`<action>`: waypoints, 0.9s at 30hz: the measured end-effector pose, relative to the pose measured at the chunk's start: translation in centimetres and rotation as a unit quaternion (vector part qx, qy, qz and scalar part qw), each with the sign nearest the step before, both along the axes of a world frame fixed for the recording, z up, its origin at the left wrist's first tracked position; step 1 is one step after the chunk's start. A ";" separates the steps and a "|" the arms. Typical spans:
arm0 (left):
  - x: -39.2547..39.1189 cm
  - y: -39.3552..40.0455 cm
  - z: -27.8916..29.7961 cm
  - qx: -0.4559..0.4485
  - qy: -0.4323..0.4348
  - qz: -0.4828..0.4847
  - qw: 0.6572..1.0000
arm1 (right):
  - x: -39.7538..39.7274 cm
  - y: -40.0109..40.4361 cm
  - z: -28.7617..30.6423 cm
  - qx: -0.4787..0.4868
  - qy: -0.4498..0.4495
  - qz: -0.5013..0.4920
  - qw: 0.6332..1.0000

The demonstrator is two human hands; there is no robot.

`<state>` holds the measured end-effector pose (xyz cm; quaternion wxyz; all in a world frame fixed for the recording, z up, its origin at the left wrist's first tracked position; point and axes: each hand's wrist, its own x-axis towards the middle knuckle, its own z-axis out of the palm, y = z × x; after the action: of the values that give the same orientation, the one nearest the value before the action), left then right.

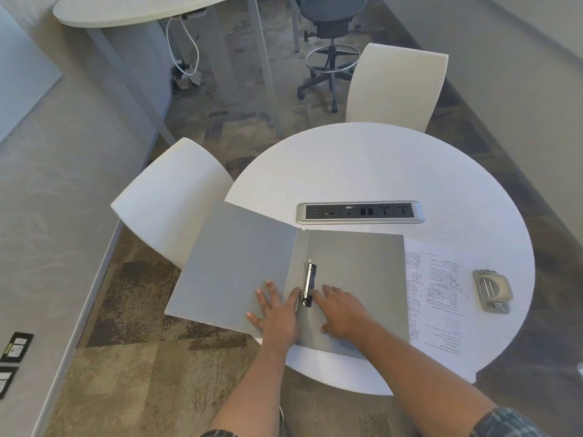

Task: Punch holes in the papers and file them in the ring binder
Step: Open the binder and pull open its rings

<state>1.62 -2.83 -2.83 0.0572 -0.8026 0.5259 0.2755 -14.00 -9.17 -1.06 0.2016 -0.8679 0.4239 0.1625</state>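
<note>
A grey ring binder (239, 263) lies open on the round white table (362, 171), its left cover hanging past the table's edge. Its metal ring mechanism (307, 282) sits on the spine. My left hand (277, 313) rests flat on the left cover, fingers spread, thumb reaching toward the mechanism's lower end. My right hand (340, 313) lies on the right cover with fingers pointing at the rings. Printed papers (438, 294) lie on the table, partly under the binder's right cover. A grey hole punch (492, 291) stands to the right of the papers.
A socket strip (359, 212) is set into the table behind the binder. Two white chairs stand at the table, one at the left (176, 197), one at the far side (397, 86). A black office chair (331, 42) and another desk (142, 11) stand further back.
</note>
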 end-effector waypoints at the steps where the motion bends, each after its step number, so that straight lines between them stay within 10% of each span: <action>1: 0.2 -0.1 0.1 0.005 0.011 -0.003 1.000 | 0.2 -0.1 0.2 0.016 -0.006 -0.009 1.000; 27: 1.6 -1.0 0.9 0.037 0.146 0.042 0.988 | 3.9 -1.6 0.5 0.086 -0.151 -0.371 0.912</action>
<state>3.27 -3.82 -1.96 -0.0020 -0.7726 0.4837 0.4113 -10.08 -10.75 -0.54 0.3825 -0.6416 0.6645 -0.0210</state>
